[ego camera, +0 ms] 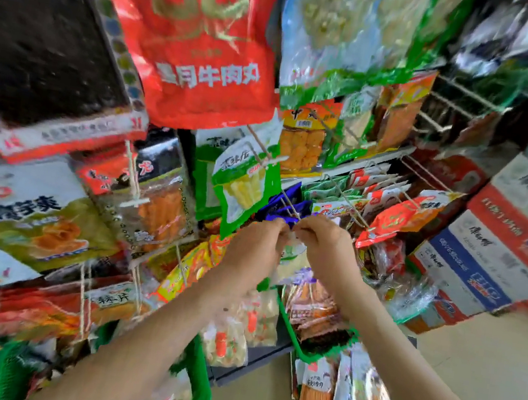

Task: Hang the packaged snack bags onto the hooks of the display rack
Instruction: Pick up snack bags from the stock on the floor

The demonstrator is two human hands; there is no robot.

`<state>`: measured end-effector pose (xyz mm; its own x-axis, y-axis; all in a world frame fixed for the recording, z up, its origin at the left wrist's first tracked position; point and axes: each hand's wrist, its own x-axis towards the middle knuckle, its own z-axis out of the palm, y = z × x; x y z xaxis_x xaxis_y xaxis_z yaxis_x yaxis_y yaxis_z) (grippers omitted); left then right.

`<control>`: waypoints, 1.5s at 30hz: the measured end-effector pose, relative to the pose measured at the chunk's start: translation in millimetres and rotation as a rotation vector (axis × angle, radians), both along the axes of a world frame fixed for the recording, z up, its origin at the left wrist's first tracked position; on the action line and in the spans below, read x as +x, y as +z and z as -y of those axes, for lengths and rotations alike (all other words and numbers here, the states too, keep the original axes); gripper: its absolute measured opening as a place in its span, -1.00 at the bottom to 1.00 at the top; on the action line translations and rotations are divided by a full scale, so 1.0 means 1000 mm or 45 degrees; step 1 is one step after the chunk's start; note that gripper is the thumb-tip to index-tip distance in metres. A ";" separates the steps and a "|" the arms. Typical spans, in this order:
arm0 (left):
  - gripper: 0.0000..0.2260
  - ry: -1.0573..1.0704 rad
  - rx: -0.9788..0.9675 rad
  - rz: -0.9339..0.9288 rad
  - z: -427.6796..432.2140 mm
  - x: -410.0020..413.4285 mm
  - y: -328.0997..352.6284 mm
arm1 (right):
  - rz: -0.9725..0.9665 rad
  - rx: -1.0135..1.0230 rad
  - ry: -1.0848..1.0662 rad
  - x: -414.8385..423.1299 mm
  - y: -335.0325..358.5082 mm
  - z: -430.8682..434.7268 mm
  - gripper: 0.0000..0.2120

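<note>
Both hands met in front of the middle of the display rack [438, 123], just below the tip of a pale wire hook [289, 203]. The left hand [257, 243] and the right hand [324, 243] had their fingers curled inward and pinched the top edge of a pale snack bag [292, 253] between them. The bag hung down from the fingertips into the gap between the two wrists. Motion blur hid the exact placing of each finger, and it was not clear whether the bag's top already touched the hook.

Blue packets [283, 208] hung on that same hook, right behind the knuckles. A green-and-white bag [244, 183] hung on the next hook to the left, tilted, with its lower corner close to the left hand. A large red bag [203, 47] hung above it, near the rack's top edge. Red-and-orange packets [397, 216] filled the hooks towards the rack's right edge.

Stacked cardboard boxes [503, 242] stood on the floor [487, 370] beside the rack's right edge. A green basket [199, 385] with packets in it sat under the left forearm at the rack's bottom edge. More packets [346, 393] lay loose on the floor between the two forearms.
</note>
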<state>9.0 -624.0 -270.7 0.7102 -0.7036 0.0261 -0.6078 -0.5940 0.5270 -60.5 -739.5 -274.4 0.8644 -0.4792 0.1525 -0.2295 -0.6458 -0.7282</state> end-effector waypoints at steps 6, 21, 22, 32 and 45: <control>-0.86 -0.053 -0.084 0.284 0.017 -0.032 0.095 | 0.128 -0.209 0.088 -0.032 0.085 0.030 -0.91; -0.83 -0.043 -0.482 0.484 0.041 -0.044 0.207 | 0.517 -0.414 0.063 -0.042 0.203 0.069 -0.97; -0.83 -0.045 -0.515 0.502 0.044 -0.040 0.209 | 0.530 -0.381 0.027 -0.038 0.207 0.074 -0.96; -0.62 -0.075 -0.527 0.662 0.083 0.017 0.226 | 0.661 -0.215 -0.323 0.009 0.256 0.153 -0.93; -0.55 -0.296 -0.586 0.830 0.139 0.040 0.241 | 0.833 -0.154 -0.358 0.055 0.268 0.188 -0.91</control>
<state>49.0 -763.4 -30.1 0.2907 -0.6488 0.7033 -0.9560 -0.2265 0.1861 -5.1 -927.5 -6.8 0.4239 -0.6172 0.6629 0.0596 -0.7113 -0.7004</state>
